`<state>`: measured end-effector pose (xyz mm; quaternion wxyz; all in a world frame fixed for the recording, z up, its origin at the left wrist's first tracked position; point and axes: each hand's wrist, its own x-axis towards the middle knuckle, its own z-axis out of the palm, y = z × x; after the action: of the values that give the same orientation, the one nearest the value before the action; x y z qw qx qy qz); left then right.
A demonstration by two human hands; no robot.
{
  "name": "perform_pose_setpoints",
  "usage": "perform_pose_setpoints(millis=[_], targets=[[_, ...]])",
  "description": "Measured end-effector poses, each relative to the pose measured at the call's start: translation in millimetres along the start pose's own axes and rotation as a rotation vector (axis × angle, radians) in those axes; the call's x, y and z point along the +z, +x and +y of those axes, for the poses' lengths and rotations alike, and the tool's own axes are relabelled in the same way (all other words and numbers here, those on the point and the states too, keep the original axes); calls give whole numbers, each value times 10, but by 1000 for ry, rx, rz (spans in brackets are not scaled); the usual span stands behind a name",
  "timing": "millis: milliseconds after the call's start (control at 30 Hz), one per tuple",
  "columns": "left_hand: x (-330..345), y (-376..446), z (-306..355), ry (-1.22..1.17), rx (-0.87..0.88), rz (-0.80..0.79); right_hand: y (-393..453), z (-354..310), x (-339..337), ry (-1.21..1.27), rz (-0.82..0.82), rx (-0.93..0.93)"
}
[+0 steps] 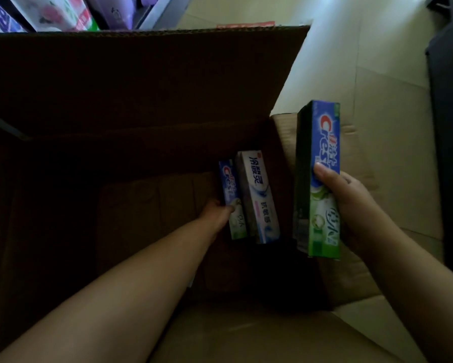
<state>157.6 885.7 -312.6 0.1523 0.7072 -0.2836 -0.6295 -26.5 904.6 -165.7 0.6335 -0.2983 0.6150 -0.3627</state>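
The left hand (216,212) reaches down into the open cardboard box (141,100). Its fingers (229,208) pinch the near part of a small Crest carton (232,189), which lies touching a white toothpaste carton (256,195) just to the right of those fingers. The right hand (351,203) grips a green Crest carton (324,142) above the box's right flap (364,142), with the thumb pressed on the printed face and the other fingers wrapped behind it, mostly hidden.
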Motion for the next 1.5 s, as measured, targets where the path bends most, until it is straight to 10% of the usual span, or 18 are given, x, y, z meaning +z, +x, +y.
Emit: perform_pose_setpoints(millis=[600,1067,1500], targets=[[326,223,-315,-393,-174,-158,115,179,-96,203,-151,-34],[-40,144,-382,-213,-170,-255,172,155,-128,65,-89,9],[-538,-2030,497,-544,-120,-246,-699,-708,320,-71,-108,326]])
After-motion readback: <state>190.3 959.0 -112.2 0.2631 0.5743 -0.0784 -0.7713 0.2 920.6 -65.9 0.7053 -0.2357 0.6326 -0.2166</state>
